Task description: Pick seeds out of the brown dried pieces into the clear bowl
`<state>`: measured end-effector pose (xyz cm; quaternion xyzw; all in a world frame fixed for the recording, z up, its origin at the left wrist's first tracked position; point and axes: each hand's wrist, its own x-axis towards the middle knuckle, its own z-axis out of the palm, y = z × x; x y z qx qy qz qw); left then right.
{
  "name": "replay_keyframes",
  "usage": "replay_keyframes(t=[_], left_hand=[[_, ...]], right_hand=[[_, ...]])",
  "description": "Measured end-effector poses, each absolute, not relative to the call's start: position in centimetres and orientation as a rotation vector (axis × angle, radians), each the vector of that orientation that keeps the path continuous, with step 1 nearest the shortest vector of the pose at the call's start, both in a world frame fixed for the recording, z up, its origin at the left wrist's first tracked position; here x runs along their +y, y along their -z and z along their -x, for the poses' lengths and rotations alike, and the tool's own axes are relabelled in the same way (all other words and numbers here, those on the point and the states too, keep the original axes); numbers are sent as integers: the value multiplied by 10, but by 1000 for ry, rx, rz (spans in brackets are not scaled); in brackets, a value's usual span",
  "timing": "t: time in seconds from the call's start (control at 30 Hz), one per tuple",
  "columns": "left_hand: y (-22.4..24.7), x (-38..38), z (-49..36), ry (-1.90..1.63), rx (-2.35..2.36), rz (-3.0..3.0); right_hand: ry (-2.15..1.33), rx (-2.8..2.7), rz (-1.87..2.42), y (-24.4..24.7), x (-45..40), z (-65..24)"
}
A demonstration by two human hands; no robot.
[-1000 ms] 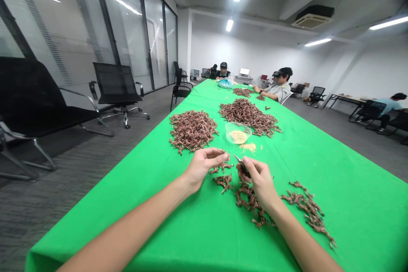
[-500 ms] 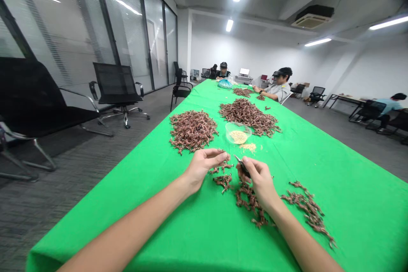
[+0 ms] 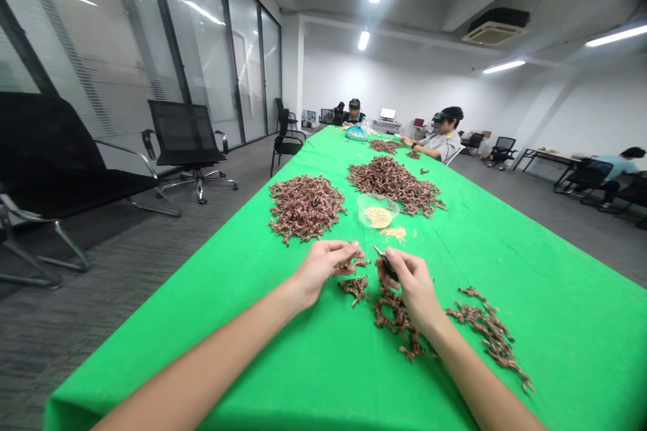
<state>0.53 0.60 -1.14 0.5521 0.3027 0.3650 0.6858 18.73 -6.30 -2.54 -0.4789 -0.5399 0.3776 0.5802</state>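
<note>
My left hand (image 3: 326,268) is closed in a pinch over a few small brown figure-like pieces; what sits between its fingertips is too small to make out. My right hand (image 3: 408,277) grips a small dark-handled tool (image 3: 387,265) with a metal tip that points up and left, a short gap from the left fingers. Below the hands lie a small cluster of brown pieces (image 3: 354,288) and a larger group (image 3: 397,320), partly hidden by my right hand. A clear bowl (image 3: 378,211) of pale bits stands just beyond, with loose pale bits (image 3: 395,234) beside it.
Two large brown piles, one at left (image 3: 306,207) and one at centre (image 3: 394,183), lie farther up the green table (image 3: 227,350). More brown pieces (image 3: 488,330) are at the right. A person (image 3: 439,138) sits at the table's right side. Black chairs (image 3: 185,135) stand to the left.
My left hand has dipped slightly, its fingertips lower and a little nearer the brown pieces. My right hand and the tool have hardly moved.
</note>
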Motion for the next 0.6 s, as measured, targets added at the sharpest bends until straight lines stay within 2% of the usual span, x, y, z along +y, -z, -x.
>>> replay_keyframes(t=[0.23, 0.47, 0.6], left_hand=[[19, 11, -6, -875, 798, -1434], [19, 42, 8, -1273, 1057, -1742], [1, 83, 14, -1418, 1205, -2041]], right_hand=[[-870, -1247, 1112, 25, -63, -188], [-825, -1247, 1107, 20, -64, -190], [-851, -1224, 1100, 21, -64, -191]])
